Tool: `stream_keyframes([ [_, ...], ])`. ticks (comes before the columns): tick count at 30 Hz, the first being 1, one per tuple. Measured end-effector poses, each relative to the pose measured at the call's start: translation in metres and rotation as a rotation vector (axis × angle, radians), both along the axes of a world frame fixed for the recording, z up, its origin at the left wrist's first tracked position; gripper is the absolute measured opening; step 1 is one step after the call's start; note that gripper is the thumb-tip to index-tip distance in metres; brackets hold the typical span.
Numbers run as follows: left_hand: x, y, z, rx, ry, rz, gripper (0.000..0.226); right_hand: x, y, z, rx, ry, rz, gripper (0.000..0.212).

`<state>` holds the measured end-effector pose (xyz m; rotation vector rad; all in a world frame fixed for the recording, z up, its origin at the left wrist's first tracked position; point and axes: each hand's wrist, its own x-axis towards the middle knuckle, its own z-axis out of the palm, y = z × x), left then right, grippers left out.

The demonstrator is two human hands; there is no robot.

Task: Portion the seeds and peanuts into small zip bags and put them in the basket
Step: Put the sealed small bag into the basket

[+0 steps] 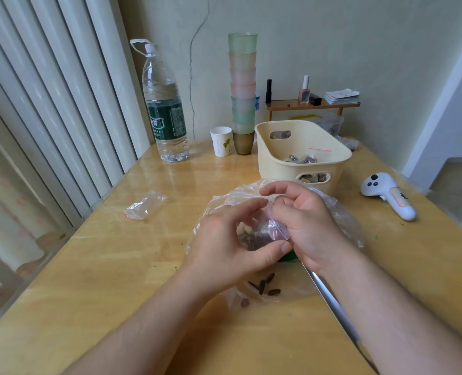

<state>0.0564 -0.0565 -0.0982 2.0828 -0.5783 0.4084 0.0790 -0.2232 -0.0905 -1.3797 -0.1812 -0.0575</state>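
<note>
The person is holding a small zip bag point(261, 232) between both hands, just above the desk point(116, 266) and over a large clear plastic bag point(340, 212) that is lying there. The left hand point(224, 244) is cupping the filled bottom of the bag, with its fingers point(251, 209) curled around it and the thumb underneath. The right hand point(302, 220) is pinching the red-lined top edge, so it is probably pressing the seal closed, though the strip itself is partly hidden behind the fingers.

The basket point(302, 155) is standing just behind the hands and is already holding some filled bags. One empty zip bag point(143, 205) is lying to the left, well apart. A few loose seeds point(265, 285) are lying on the plastic near the left wrist.

The risk now is an incomplete seal: if a seed is sitting in the zip track, the bag may open again and spill when it is dropped into the basket. Squeezing the full bottom too hard could also push the contents out at the top.
</note>
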Motion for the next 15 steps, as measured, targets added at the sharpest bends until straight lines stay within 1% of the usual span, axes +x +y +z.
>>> stream_keyframes([
  [5, 0.0006, -0.002, -0.0011, -0.061, 0.025, 0.022, 0.06, -0.0014, 0.0046, 0.0009, -0.007, -0.008, 0.001, 0.025],
  [8, 0.0004, -0.0019, 0.0003, -0.095, 0.049, 0.003, 0.04, -0.0031, 0.0041, 0.0025, -0.007, -0.002, 0.018, 0.03],
  [10, -0.0009, -0.0022, 0.0025, -0.128, 0.061, -0.024, 0.032, -0.0059, 0.0022, 0.0044, 0.013, -0.004, 0.091, 0.033],
  [13, -0.0008, -0.0013, 0.0026, -0.178, 0.082, -0.043, 0.031, -0.0087, -0.0008, 0.0075, 0.024, -0.013, 0.202, 0.027],
  [15, 0.0002, 0.0001, 0.0018, -0.197, 0.096, -0.056, 0.033, -0.0093, -0.0011, 0.008, 0.019, -0.019, 0.216, 0.023],
])
